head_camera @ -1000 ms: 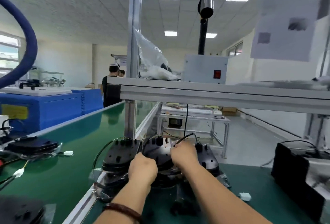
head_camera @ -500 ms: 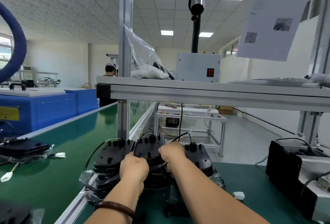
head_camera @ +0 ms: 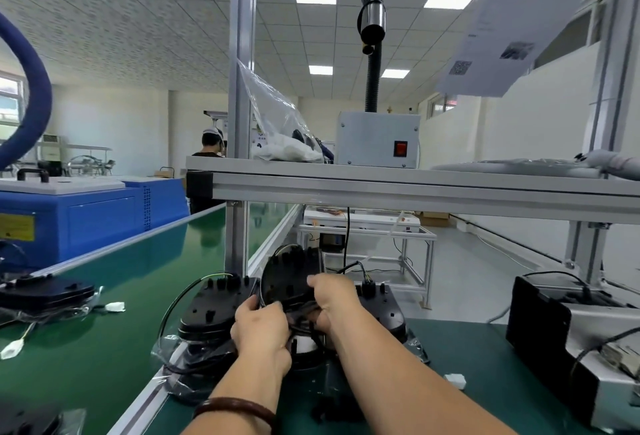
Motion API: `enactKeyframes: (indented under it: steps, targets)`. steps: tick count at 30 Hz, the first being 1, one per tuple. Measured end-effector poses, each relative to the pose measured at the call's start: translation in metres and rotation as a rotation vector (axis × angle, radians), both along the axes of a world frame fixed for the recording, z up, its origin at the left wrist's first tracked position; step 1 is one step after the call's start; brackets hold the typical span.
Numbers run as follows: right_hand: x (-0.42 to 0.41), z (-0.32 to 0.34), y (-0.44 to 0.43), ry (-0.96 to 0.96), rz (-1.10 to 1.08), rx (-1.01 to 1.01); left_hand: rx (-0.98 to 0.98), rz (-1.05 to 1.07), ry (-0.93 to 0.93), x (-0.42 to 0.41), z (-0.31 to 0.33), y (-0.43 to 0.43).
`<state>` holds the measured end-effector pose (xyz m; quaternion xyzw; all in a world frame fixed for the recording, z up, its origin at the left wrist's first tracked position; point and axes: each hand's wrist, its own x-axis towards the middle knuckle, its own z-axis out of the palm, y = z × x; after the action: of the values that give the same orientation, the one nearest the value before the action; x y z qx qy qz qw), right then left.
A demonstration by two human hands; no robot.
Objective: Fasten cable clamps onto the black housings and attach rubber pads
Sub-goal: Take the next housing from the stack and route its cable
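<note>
Head view: your left hand (head_camera: 261,330) and right hand (head_camera: 334,299) both clamp curled fingers on the tilted middle housing (head_camera: 289,278); left housing (head_camera: 207,310) sits just beside it.

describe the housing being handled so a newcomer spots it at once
Find the aluminium post beside the green belt. In front of it three black housings sit in a row. It is the middle housing, tipped up and gripped by the left hand and right hand, while the left housing and right housing lie flat.
</note>
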<state>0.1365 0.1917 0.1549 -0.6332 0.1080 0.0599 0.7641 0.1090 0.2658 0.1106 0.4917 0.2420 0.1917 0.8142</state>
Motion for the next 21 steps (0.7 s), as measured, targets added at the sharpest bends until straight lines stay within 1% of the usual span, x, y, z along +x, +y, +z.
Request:
enactKeyframes:
  steps: [2, 3, 5, 6, 8, 11, 13, 15, 18, 21]
  targets:
    - [0.000, 0.006, -0.004, -0.032, -0.055, 0.080, 0.016, 0.070, 0.058, -0.002, 0.000, -0.012]
    - [-0.002, 0.010, -0.007, -0.057, -0.082, 0.114, 0.007, 0.065, 0.071, -0.004, 0.001, -0.021]
    - [-0.002, 0.016, -0.012, -0.100, -0.112, 0.183, -0.049, -0.054, 0.029, -0.012, 0.003, -0.039]
    - [-0.003, 0.020, -0.016, -0.117, -0.124, 0.185, -0.091, -0.149, 0.004, -0.015, 0.004, -0.047]
    - [-0.005, 0.025, -0.024, -0.150, -0.154, 0.169, -0.175, -0.310, 0.015, -0.024, 0.010, -0.056]
    - [-0.008, 0.034, -0.044, -0.213, -0.170, 0.151, -0.134, -0.379, 0.037, -0.027, 0.020, -0.049]
    - [-0.010, 0.039, -0.065, -0.239, -0.176, 0.123, -0.129, -0.374, 0.042, -0.026, 0.027, -0.036]
    - [-0.014, 0.041, -0.090, -0.257, -0.182, 0.048, -0.159, -0.329, 0.005, -0.024, 0.034, -0.020]
    - [-0.026, 0.038, -0.124, -0.275, -0.171, -0.071, -0.210, -0.275, -0.093, -0.021, 0.047, -0.003]
    - [-0.044, 0.033, -0.147, -0.266, -0.135, -0.104, -0.207, -0.249, -0.210, -0.023, 0.057, 0.004]
